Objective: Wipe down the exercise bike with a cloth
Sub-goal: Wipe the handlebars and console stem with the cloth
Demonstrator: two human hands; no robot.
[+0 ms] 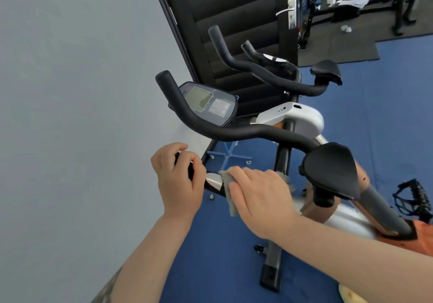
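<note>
On the bike (pixel 302 120), the left hand (pixel 180 181) is gripping the handlebar (pixel 234 131) end; the right hand (pixel 262 197), fingers flat together, is pressing the cloth (pixel 230 199) down.

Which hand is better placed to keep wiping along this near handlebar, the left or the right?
The right hand, probably. It lies flat on the grey cloth, pressing it onto the near handlebar. The left hand grips the handlebar's black end and holds no cloth, so it suits steadying.

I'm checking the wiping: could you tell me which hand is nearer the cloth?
Right. The right hand presses on the cloth; the left hand grips the handlebar end just beside it.
</note>
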